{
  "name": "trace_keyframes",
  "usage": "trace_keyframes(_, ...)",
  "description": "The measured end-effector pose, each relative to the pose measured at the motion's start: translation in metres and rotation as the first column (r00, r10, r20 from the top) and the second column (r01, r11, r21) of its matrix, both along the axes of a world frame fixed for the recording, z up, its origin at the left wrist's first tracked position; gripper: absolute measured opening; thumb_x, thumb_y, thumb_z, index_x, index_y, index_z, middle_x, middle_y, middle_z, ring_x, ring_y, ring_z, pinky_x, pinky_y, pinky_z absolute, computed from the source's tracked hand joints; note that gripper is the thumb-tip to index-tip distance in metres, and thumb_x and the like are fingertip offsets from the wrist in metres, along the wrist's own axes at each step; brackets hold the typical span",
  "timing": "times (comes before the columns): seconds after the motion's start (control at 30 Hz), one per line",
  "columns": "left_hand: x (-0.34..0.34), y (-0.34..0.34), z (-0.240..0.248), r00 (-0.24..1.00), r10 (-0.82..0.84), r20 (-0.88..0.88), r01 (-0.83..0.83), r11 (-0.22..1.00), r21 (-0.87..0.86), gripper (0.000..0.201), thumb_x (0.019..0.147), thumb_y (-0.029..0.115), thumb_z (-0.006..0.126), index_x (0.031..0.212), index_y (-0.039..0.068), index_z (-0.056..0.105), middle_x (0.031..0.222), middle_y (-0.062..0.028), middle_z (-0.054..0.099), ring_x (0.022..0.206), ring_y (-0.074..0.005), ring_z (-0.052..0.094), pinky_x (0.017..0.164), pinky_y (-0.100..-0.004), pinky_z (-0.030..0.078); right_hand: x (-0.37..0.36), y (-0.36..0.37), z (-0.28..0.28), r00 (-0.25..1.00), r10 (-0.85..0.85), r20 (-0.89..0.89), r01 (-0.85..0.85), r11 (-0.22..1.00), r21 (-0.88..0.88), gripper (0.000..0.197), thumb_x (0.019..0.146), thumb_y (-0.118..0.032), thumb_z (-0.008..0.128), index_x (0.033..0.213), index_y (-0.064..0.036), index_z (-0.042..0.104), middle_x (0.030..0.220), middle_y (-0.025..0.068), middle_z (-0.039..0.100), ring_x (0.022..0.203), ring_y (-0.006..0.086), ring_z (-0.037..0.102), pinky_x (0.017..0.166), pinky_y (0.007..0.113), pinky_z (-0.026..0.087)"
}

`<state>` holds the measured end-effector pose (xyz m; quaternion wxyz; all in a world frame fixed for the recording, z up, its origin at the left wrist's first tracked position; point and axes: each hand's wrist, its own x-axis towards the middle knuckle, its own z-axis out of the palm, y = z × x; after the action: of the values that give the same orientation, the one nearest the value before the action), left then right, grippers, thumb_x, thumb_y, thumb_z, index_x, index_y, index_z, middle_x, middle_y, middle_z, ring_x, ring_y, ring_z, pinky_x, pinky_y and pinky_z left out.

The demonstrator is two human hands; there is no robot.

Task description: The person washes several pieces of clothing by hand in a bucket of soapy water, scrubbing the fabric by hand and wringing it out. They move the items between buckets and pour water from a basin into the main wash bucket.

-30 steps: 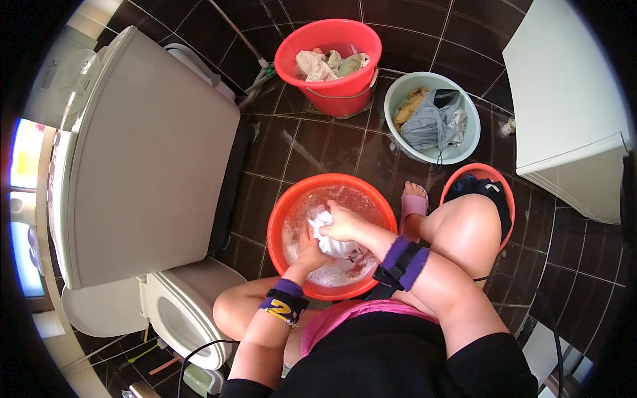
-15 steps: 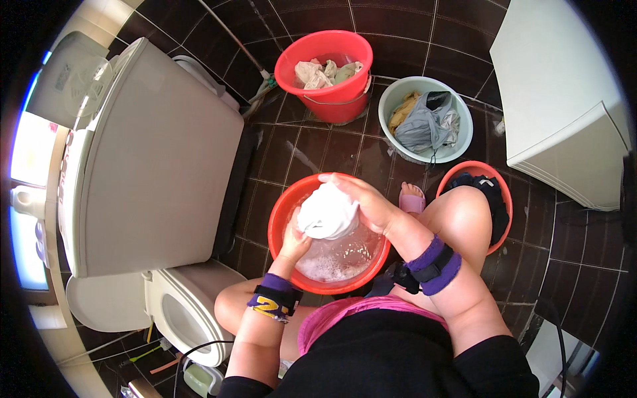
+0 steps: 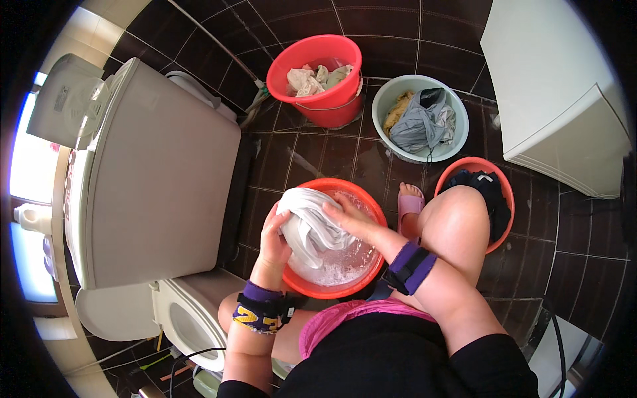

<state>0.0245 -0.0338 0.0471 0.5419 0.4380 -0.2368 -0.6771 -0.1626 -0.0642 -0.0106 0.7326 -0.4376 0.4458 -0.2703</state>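
Centre frame: orange basin (image 3: 312, 286), soapy water, white cloth (image 3: 308, 222) clutched by left hand (image 3: 274, 237) and right hand (image 3: 346, 215). Top: red bucket (image 3: 332, 109), rags.

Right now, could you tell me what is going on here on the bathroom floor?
A person crouches over a round orange plastic basin of soapy water, hand-washing laundry. Both the left hand and the right hand grip a wet white cloth garment, lifted above the suds. Beyond stand a red plastic bucket of clothes, a pale green bowl with grey cloth, and another orange basin holding dark fabric.
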Motion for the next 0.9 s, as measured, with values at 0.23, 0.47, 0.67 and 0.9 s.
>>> trace_keyframes(0.23,-0.029,-0.018,-0.023,0.953,0.262,-0.154,-0.245,0.962,0.12,0.048,0.085,0.04,0.049,0.114,0.002,0.055,0.109,-0.0117,0.062,0.101,-0.0265,0.059,0.091,-0.0391,0.046,0.02,0.016,-0.021,0.867,-0.073,0.493,0.037,0.996,0.081,0.088,0.073,-0.043,0.076,0.138,-0.0031,0.032,0.133,0.0133,0.045,0.125,0.0232,0.041,0.105,0.035,0.032)
trace_keyframes(0.47,-0.024,-0.034,-0.053,0.913,0.354,-0.205,-0.307,0.924,0.229,0.051,0.084,0.045,0.043,0.111,0.003,0.058,0.106,-0.0128,0.063,0.098,-0.0295,0.06,0.088,-0.0416,0.048,0.034,0.019,-0.023,0.903,-0.105,0.417,0.166,0.98,-0.112,0.091,0.06,-0.021,0.086,0.134,-0.0022,0.036,0.128,0.0102,0.048,0.121,0.0211,0.043,0.104,0.034,0.034)
trace_keyframes(0.67,-0.012,-0.035,-0.074,0.949,0.316,-0.015,-0.289,0.887,0.361,0.046,0.086,0.043,0.045,0.109,0.005,0.059,0.103,-0.0118,0.064,0.097,-0.0285,0.062,0.089,-0.041,0.048,0.032,0.018,-0.013,0.933,-0.071,0.353,0.091,0.995,-0.042,0.081,0.059,-0.008,0.083,0.129,-0.0006,0.043,0.122,0.0099,0.053,0.115,0.0198,0.048,0.098,0.033,0.039)
trace_keyframes(0.9,0.02,-0.021,-0.058,0.934,-0.062,0.352,-0.037,0.963,0.266,0.049,0.094,0.043,0.045,0.121,0.002,0.053,0.117,-0.0133,0.059,0.108,-0.0258,0.057,0.095,-0.039,0.043,0.024,0.017,-0.019,0.898,-0.109,0.426,-0.103,0.889,0.445,0.057,0.072,-0.006,0.071,0.123,-0.0013,0.048,0.105,0.0091,0.059,0.091,0.017,0.06,0.076,0.031,0.051)
